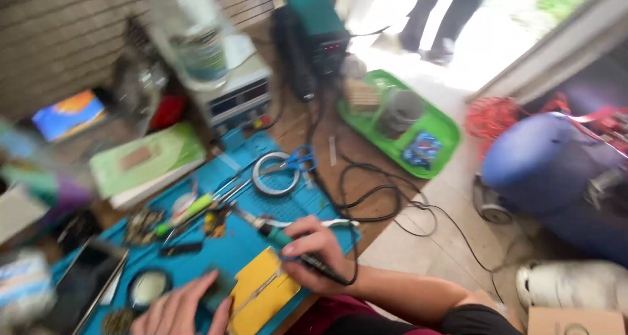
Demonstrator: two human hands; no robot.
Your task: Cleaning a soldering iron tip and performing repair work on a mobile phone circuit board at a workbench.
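My right hand [315, 249] grips a soldering iron [271, 232] with a teal and black handle, its tip pointing up-left over the blue work mat [242, 243]. My left hand [180, 309] rests flat on the mat near a small dark piece, fingers apart. A yellow pad [261, 292] with metal tweezers [255, 294] on it lies between the hands. The picture is blurred.
On the mat lie a tape roll [275, 173], blue-handled scissors [297, 158], a green-handled tool [186, 212] and a phone [85, 283]. Behind stand a power supply [239, 93], a bottle [199, 41] and a green tray [402, 122]. Black cables [373, 198] trail off the edge. A person's legs [445, 15] stand in the doorway.
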